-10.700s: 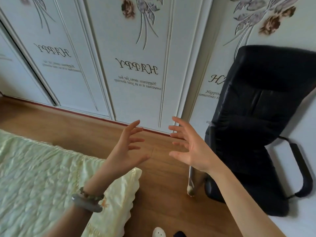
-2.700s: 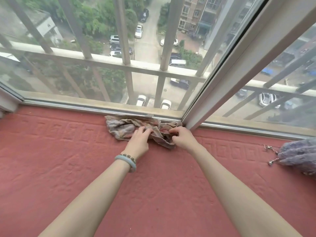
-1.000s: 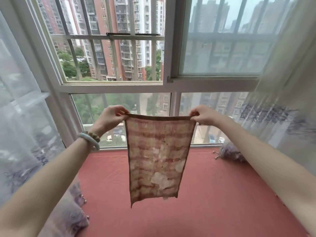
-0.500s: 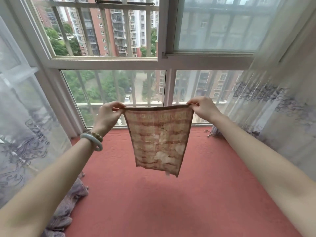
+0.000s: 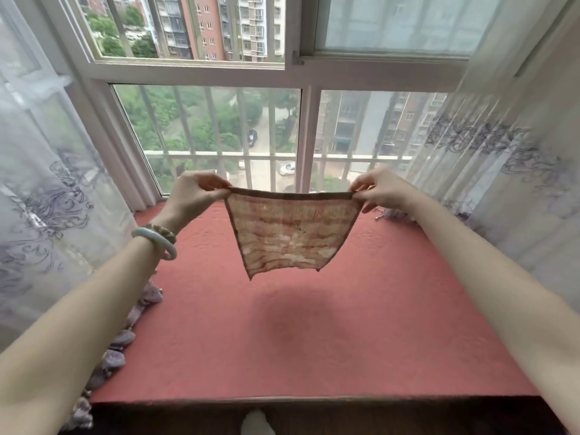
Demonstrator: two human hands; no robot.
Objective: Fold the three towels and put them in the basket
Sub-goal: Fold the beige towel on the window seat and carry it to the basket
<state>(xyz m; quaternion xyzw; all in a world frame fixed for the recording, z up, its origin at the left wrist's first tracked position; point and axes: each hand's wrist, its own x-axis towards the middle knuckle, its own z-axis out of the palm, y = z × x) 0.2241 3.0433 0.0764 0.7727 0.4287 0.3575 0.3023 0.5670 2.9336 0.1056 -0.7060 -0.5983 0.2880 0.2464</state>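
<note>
A thin brown-and-cream striped towel (image 5: 290, 233) hangs spread out in the air above the red window-seat cushion (image 5: 314, 346). My left hand (image 5: 196, 193) pinches its top left corner, and my right hand (image 5: 381, 188) pinches its top right corner. The top edge is stretched taut between them and the lower edge swings toward me, clear of the cushion. A pale bangle and a bead bracelet circle my left wrist. No basket and no other towel are in view.
A barred window (image 5: 276, 127) closes off the far side of the seat. Sheer patterned curtains hang at the left (image 5: 47, 199) and right (image 5: 508, 171), with purple tassels (image 5: 125, 337) along the cushion's left edge. The seat's front edge (image 5: 314, 400) runs below.
Both hands have lowered the spread towel toward the cushion, and its lower edge has swung toward me. The view has tilted down, showing the seat's front edge.
</note>
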